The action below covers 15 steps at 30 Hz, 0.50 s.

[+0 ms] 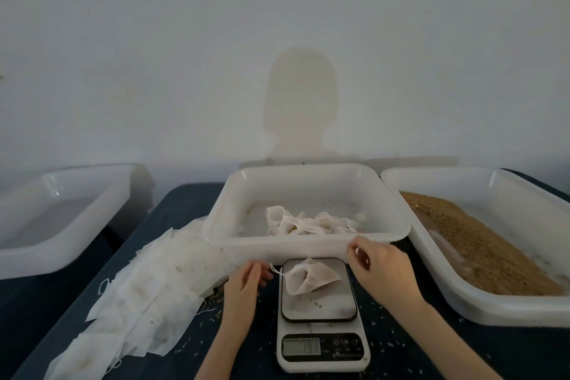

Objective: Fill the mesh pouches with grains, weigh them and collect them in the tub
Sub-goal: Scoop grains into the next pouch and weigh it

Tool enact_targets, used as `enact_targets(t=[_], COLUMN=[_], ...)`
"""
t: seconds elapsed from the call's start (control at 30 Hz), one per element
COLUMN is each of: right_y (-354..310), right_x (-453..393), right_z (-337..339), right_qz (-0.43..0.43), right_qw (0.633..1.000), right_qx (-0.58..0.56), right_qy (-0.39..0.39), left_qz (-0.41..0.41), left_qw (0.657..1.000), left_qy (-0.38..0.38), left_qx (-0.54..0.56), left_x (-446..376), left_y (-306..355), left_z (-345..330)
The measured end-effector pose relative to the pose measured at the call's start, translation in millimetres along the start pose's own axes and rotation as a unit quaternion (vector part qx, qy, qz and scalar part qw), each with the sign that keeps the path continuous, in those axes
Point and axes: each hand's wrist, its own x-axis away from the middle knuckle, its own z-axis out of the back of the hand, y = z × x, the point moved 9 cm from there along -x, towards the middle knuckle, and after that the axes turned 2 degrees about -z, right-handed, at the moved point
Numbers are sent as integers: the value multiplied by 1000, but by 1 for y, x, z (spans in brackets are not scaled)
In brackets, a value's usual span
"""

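We see filled pouch on scale platform, near bench front edge. Our left hand pinches its drawstring. Our right hand hovers beside, fingers loosely curled, holding nothing. Tub behind scale holds pouches. Grain tray at right edge.

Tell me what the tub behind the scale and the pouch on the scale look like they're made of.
The tub looks like translucent white plastic with a smooth, slightly glossy finish: light glints on its rounded corners and the wall shows through faintly. The pouch looks like thin white mesh or non-woven fabric, matte and crumpled, with a drawstring; the exact weave is too fine to tell.
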Motion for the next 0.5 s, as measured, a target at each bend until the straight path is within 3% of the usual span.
enact_targets(t=[0.2, 0.5], right_y=[63, 78], right_x=[26, 29], right_z=[-48, -64], right_qz=[-160, -195], right_qw=[984, 971], right_qx=[-64, -112], right_qy=[-33, -85], left_qz=[28, 47], left_qw=[998, 995], left_qy=[4, 1], left_qx=[-56, -83], left_x=[-2, 0], left_y=[-14, -19], left_z=[1, 2])
